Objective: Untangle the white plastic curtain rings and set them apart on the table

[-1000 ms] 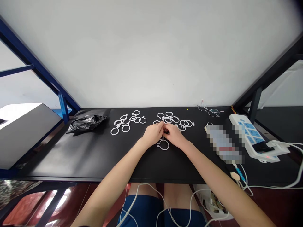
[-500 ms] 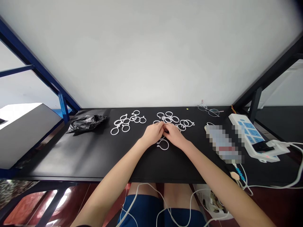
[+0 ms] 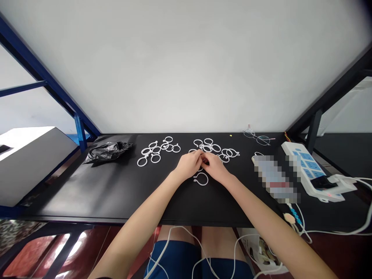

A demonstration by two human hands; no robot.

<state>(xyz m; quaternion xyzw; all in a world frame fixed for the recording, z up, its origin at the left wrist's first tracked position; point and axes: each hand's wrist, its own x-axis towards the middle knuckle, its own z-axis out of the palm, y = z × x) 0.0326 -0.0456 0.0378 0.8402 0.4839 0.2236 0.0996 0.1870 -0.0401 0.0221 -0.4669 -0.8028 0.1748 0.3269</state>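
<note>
As far as can be seen past bent knuckles, got left hand (image 3: 189, 164) and right hand (image 3: 216, 166) meeting tip to tip at mid-frame, with fingers curled inward. Can't tell whether gripping a ring in there. Dropping just below, to a white ring (image 3: 207, 179) lying flat on the black surface (image 3: 95, 190), with gap and knobbed ends pointing left, looking slightly wider than tall. Glimpsing part of a second ring (image 3: 200, 169) under the hands. Moving up, to the right ring cluster (image 3: 212, 148), partly blocked by both hands, with a small tab pointing right at its far end. Swinging left, to the left ring cluster (image 3: 156, 154), slanting from lower left to upper right. Beyond, at left, to a crumpled black bag (image 3: 109, 152), then a white box (image 3: 31, 166) at the frame's edge. Over right of centre, to thin-framed glasses (image 3: 255, 136); below, to a pixelated phone (image 3: 274, 176) and white power strip (image 3: 310, 166), both slanting down to the right, with white cables (image 3: 345, 233) trailing at lower right.
</note>
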